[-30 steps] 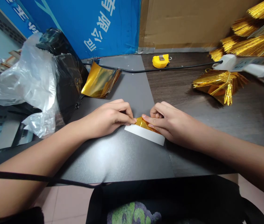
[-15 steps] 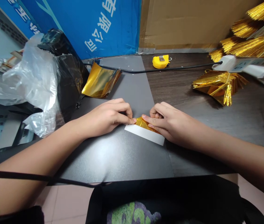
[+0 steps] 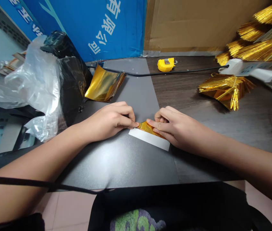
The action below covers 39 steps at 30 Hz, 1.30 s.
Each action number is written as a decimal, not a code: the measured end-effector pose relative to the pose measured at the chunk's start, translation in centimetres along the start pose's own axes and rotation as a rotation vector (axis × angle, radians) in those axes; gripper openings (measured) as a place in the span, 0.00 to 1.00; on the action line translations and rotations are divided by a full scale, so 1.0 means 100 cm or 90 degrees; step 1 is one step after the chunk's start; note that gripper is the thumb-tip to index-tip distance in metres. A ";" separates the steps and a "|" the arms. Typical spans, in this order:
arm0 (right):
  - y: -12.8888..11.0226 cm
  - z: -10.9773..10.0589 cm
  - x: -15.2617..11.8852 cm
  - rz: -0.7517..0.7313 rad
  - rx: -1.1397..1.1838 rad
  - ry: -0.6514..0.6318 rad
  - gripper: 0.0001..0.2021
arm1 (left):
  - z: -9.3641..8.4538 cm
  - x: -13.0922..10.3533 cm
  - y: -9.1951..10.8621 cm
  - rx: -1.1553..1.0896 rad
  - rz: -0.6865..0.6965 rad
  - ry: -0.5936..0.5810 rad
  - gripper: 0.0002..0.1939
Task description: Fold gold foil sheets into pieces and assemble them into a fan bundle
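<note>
A small sheet of gold foil paper point(image 3: 147, 127) lies on the dark table between my hands, its near strip showing white and its gold part folded. My left hand point(image 3: 116, 120) pinches the left end of the gold fold between thumb and forefinger. On the right end, my right hand point(image 3: 171, 125) presses with its thumb and forefinger, the other fingers curled in. Its fingers cover part of the fold. Behind my left hand stands a curved stack of gold foil sheets point(image 3: 103, 84).
A yellow tape measure point(image 3: 166, 64) sits at the back beside a black cable point(image 3: 186, 71) leading to a white power strip point(image 3: 246, 68). Tied gold foil bundles point(image 3: 227, 88) lie at right. A plastic bag point(image 3: 39, 83) and a black package point(image 3: 70, 80) stand at left.
My left fingertips have shifted very slightly left along the fold. My right hand has barely moved.
</note>
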State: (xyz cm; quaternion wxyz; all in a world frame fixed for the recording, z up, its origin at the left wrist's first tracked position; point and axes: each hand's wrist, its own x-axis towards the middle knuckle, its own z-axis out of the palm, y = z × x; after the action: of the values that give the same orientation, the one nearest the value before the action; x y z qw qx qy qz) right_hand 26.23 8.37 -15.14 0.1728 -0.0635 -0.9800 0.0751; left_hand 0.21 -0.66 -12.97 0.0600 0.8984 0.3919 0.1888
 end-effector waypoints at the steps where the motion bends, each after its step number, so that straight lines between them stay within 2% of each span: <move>1: 0.000 0.000 0.000 -0.001 -0.006 -0.004 0.15 | 0.000 0.000 0.001 0.011 -0.001 -0.005 0.13; 18: -0.002 -0.004 0.001 -0.031 -0.034 -0.018 0.15 | -0.003 0.001 0.006 0.069 0.009 -0.028 0.17; 26: -0.003 -0.003 0.001 -0.047 -0.033 0.007 0.14 | -0.004 0.002 0.011 0.092 0.025 -0.032 0.16; 32: -0.006 -0.005 0.001 -0.052 -0.012 -0.005 0.16 | -0.006 0.003 0.015 0.145 0.022 -0.068 0.16; 36: -0.008 -0.006 0.002 -0.070 -0.004 -0.044 0.19 | -0.007 0.002 0.016 0.181 0.025 -0.058 0.15; 39: -0.008 -0.004 0.003 -0.047 -0.010 -0.032 0.18 | -0.007 0.000 0.015 0.208 0.027 -0.036 0.14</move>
State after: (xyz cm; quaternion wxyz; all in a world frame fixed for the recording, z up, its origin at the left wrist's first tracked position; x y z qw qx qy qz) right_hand 26.03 7.68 -14.53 0.1505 -0.0264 -0.9863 0.0629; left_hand 0.90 -1.71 -11.94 -0.0798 0.9093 0.3964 0.0984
